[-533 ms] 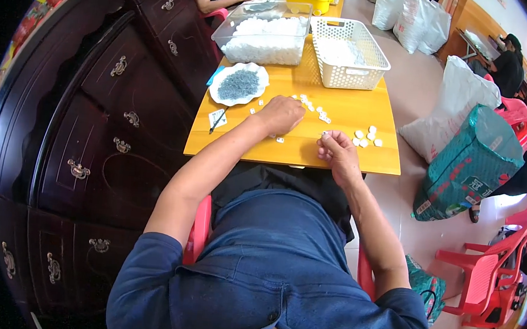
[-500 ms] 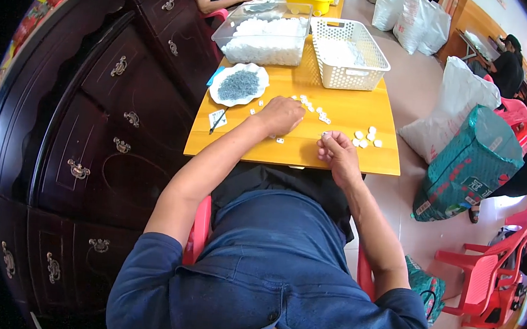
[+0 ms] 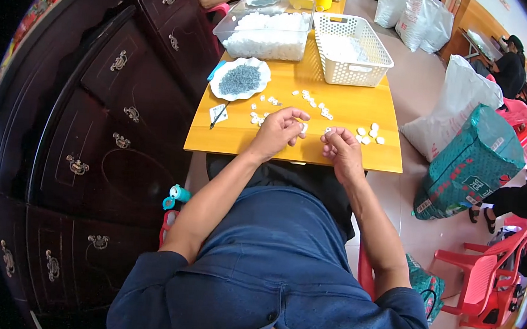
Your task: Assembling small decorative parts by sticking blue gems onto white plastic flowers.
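Over the near part of the yellow wooden table [image 3: 200, 138], my left hand [image 3: 276, 133] holds a small white round piece [image 3: 304, 128] between thumb and fingers. Just right of it, my right hand [image 3: 345, 152] pinches a tiny white piece [image 3: 328, 130], mostly covered by the fingertips. Small white plastic pieces [image 3: 309, 99] lie scattered beyond the hands, and more white pieces [image 3: 256, 120] rest left of my left hand. Several white discs [image 3: 373, 133] sit right of my right hand. A scalloped white plate [image 3: 216, 83] carries a heap of small grey parts [image 3: 240, 79].
Behind the plate stands a clear plastic box [image 3: 226, 30] full of white pieces, beside a white perforated basket [image 3: 357, 77]. A black pen [image 3: 219, 116] lies at left on a card. Dark drawers [image 3: 113, 109] flank the left; a teal bag [image 3: 470, 171] stands right. Other people sit farther off.
My left hand has drawn back toward me and turned, with a white round piece now showing in its fingers. White pieces it covered are visible. My right hand stays nearly in place.
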{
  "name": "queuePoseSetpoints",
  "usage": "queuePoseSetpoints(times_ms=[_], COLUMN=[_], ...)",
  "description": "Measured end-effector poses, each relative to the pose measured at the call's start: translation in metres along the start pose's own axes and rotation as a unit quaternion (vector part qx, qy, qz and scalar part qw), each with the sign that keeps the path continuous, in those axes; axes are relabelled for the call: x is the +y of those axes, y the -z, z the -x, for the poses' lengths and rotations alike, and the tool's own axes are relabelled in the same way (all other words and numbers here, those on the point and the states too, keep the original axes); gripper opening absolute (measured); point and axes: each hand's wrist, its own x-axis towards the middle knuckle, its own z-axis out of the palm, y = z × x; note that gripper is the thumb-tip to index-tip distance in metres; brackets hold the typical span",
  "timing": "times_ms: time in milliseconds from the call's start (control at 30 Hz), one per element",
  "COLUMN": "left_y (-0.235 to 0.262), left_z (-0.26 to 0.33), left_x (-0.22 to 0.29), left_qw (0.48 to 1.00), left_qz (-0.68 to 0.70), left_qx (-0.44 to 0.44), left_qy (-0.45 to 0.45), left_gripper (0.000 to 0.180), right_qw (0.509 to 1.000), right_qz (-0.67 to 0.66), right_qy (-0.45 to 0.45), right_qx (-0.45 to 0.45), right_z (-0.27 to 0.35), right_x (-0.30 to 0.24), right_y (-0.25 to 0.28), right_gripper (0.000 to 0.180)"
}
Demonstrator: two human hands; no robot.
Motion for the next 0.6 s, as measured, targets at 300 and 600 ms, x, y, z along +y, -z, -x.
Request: queuePoseSetpoints(times_ms=[300,600], left_y=[0.0,-0.007], left_z=[0.013,0.016], left_x=[-0.012,-0.016], left_qw=[0.999,0.997], left_qz=[0.045,-0.059], left_qx=[-0.004,0.003], left_qy=[0.022,-0.056], left_gripper=[0.022,0.022], right_qw=[1.0,1.0], right_qz=[-0.01,0.006], right_qy=[-0.009,-0.009], right_qx=[-0.009,0.001], right_z=[0.001,0.002], right_x=[0.0,0.005], right_y=[-0.002,-0.003], right_gripper=[0.008,0.01])
